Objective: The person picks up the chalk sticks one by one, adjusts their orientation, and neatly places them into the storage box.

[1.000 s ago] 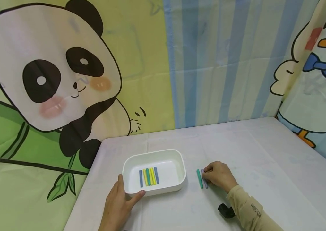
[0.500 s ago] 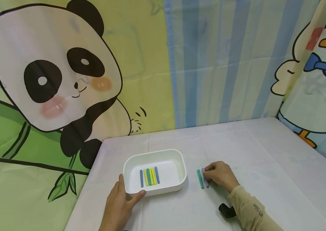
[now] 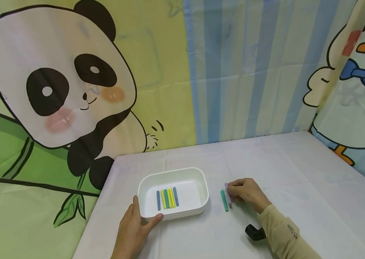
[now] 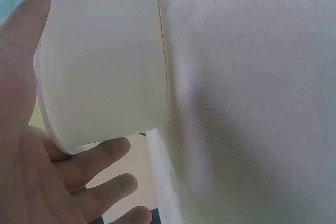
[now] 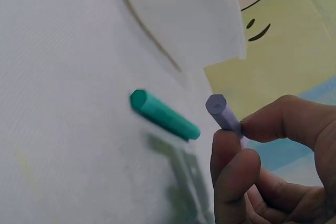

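Note:
My left hand (image 3: 132,228) holds the near left corner of a white plastic tray (image 3: 187,211), its thumb along the near wall and its fingers at the left end. Inside the tray several blue, yellow and green sticks (image 3: 166,198) lie side by side. To the right of the tray, my right hand (image 3: 248,192) pinches a slim purple hexagonal stick (image 5: 217,104), crayon-like, between thumb and fingertips. In the right wrist view this stick slants, with one end towards the camera. A green stick (image 3: 224,200) of the same kind lies on the white tablecloth just left of it.
A black curved object (image 3: 255,232) lies near the right forearm, partly hidden by the sleeve. Behind the white-covered table (image 3: 266,151) hangs a printed cloth backdrop (image 3: 156,79) with a panda and stripes.
My right hand has lifted the purple stick slightly and shifted it away from me, off its place beside the green stick. My left hand and the tray stay put.

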### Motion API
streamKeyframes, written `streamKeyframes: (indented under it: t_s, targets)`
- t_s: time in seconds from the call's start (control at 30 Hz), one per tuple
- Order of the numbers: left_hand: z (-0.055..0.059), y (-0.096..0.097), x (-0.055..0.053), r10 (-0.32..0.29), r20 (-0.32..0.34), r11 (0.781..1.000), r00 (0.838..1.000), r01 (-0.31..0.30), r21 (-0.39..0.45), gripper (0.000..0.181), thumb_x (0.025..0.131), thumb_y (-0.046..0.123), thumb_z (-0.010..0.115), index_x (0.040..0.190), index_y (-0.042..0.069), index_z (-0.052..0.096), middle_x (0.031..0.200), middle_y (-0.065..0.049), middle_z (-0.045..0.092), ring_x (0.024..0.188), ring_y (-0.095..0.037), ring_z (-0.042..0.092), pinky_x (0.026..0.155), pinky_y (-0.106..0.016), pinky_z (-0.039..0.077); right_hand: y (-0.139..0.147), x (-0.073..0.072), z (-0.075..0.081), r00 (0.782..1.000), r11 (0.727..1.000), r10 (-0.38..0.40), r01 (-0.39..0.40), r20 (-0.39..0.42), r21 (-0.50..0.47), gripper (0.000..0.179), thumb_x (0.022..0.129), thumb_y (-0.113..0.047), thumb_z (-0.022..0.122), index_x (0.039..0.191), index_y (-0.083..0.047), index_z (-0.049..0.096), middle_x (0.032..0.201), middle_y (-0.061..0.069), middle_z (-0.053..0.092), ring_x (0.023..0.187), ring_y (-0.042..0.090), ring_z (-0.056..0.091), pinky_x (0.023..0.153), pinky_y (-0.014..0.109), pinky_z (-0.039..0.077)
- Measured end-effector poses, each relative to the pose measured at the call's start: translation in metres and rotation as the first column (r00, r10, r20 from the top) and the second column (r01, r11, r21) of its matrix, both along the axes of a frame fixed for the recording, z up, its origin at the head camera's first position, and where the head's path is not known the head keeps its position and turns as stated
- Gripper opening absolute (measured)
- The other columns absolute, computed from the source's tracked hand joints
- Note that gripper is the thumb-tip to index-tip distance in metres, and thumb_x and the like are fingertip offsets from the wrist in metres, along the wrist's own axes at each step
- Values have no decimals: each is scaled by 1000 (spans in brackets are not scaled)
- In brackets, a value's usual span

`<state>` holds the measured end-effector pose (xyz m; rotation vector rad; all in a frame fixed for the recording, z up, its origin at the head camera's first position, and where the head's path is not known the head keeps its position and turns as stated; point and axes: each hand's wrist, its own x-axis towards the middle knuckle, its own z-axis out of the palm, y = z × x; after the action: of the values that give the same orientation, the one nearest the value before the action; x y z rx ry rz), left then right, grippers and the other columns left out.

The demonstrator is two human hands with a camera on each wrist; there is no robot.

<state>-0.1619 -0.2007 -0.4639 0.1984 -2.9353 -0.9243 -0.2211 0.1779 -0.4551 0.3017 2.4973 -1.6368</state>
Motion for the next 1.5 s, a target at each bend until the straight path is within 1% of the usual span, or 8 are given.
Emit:
streamKeyframes:
  t_s: [0.13,0.23,0.5,0.7,0.87,1.07,1.3,1.5]
  targets:
    - [0,0,1,3,2,1000,1000,-3,-2,134,70,85,67,163,8,8,158,-21,35,141,-43,37,112,-64,25,-3,-2,8,1000,998,1,-2,-16,-56,31,88,-20,74,113,-1,73,96,7,72,80,18,67,69,31,55]
    - [0,0,1,2,-2,1000,1000,-2,-5,134,70,85,66,163,8,8,158,-21,34,141,-43,37,112,-65,26,-7,-5,16,1000,996,4,-7,-31,-90,32,90,-20,74,114,0,72,101,9,72,82,19,69,73,32,57]
    - [0,0,1,-9,-13,1000,1000,9,0,132,72,82,69,162,5,11,152,-22,42,136,-39,42,112,-65,31,-18,-13,31,998,989,34,-40,-44,-142,32,92,-21,74,116,0,71,101,10,73,85,20,70,77,35,59]
    - [0,-1,1,-15,-21,1000,1000,15,-10,132,72,81,68,162,3,11,152,-22,41,137,-39,41,111,-64,32,-32,-15,39,996,981,65,-75,-64,-179,32,91,-21,75,116,0,72,104,10,73,87,21,72,80,39,59]
    - [0,-2,1,-19,-31,1000,999,18,-21,132,74,80,68,161,0,11,153,-24,40,138,-41,40,112,-64,33,-49,-14,47,992,968,98,-114,-81,-224,32,91,-20,75,116,-1,72,106,10,73,88,22,73,77,38,59]
    - [1,-2,2,-31,-40,999,999,30,-20,130,75,81,67,161,1,12,152,-23,41,137,-40,41,112,-63,33,-67,-16,53,988,958,120,-140,-96,-248,29,91,-17,75,114,1,72,103,11,73,85,22,72,72,33,57]
    - [1,0,1,-12,-24,1000,1000,12,-13,131,73,80,69,161,2,13,153,-23,39,138,-41,41,112,-64,32,-84,-20,55,992,965,103,-118,-75,-233,25,90,-15,76,110,0,73,100,11,73,83,21,72,71,32,58]
    - [2,0,1,-7,-14,1000,1000,7,-4,131,73,80,70,161,3,12,155,-23,38,138,-41,40,112,-64,31,-97,-23,59,991,965,110,-126,-81,-229,22,90,-12,75,108,1,73,99,12,73,80,21,72,69,31,58]
